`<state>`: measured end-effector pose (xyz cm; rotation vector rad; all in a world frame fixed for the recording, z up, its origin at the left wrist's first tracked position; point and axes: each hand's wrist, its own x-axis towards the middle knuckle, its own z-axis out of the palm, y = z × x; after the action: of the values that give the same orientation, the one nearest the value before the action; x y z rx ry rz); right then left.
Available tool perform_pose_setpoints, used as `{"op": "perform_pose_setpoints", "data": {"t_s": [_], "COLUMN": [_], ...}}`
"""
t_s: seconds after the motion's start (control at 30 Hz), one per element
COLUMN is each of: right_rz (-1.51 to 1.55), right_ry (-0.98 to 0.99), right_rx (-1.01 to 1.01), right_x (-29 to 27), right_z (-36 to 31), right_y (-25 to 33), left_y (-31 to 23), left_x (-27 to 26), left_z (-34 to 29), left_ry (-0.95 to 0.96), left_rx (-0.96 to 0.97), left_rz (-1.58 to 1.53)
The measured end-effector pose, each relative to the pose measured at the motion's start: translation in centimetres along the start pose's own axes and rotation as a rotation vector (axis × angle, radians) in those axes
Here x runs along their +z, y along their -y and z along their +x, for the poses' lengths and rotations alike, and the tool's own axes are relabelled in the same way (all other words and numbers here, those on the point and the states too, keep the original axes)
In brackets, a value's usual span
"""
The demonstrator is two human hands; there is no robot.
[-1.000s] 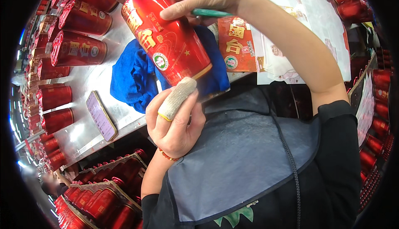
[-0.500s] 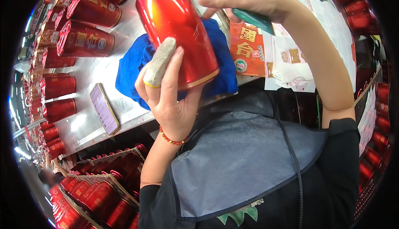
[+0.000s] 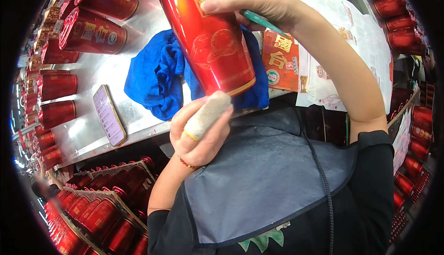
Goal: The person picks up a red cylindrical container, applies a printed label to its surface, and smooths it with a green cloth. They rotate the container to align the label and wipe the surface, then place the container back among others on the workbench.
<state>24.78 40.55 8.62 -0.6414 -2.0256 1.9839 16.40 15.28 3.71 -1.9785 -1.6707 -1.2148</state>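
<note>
A glossy red bottle point(image 3: 224, 65) with gold print and a gold band at its near end lies tilted above a crumpled blue cloth point(image 3: 155, 77). My left hand point(image 3: 196, 132) is curled at the bottle's near end, steadying it. A pale finger cover point(image 3: 208, 116) wraps one finger of that hand. My right hand point(image 3: 270, 5) is at the bottle's far right side, its thumb on the surface beside a square gold mark. Tucked under its fingers is a thin green scraper-like piece point(image 3: 262, 22). The bottle's far end is cut off by the frame.
A phone point(image 3: 109, 115) lies on the metal table point(image 3: 104, 67), near a row of printed red bottles point(image 3: 92, 33). To the right are a red printed sheet point(image 3: 280, 65) and white papers point(image 3: 370, 65). Crated red bottles point(image 3: 99, 215) stand low left. Another person point(image 3: 44, 188) is at far left.
The bottle has turned, from a plain side to its gold-printed side. My left hand has slid from its side down to its near end. My right hand has come onto the bottle.
</note>
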Motion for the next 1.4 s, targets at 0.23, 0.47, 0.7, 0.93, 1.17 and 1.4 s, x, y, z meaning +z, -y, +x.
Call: {"op": "perform_pose_setpoints", "data": {"t_s": [0.23,0.47,0.7,0.93,1.17,1.4], "right_rz": [-0.351,-0.197,-0.043,0.010,0.036,0.215], "right_ry": [-0.022,-0.008,-0.097,-0.080,-0.058,-0.039], "right_rx": [-0.183,0.056,0.164,0.132,0.135,0.245], "right_x": [1.3,-0.5,2.8,3.4,3.0,2.3], "right_z": [-0.7,-1.7,-9.5,-9.7,-9.8,-10.1], "right_y": [3.1,-0.2,-0.8,-1.7,-1.8,-1.7], "left_y": [0.1,0.3,0.8,0.7,0.8,1.3], "left_x": [0.2,0.7,1.4,1.4,1.4,1.4], "left_z": [2.7,2.8,2.3,2.4,2.2,1.4], "left_ry": [0.043,0.115,0.095,0.085,0.075,0.103], "left_rx": [0.043,-0.428,-0.436,-0.426,-0.431,-0.427], "left_rz": [0.000,-0.089,-0.198,-0.197,-0.160,-0.178]}}
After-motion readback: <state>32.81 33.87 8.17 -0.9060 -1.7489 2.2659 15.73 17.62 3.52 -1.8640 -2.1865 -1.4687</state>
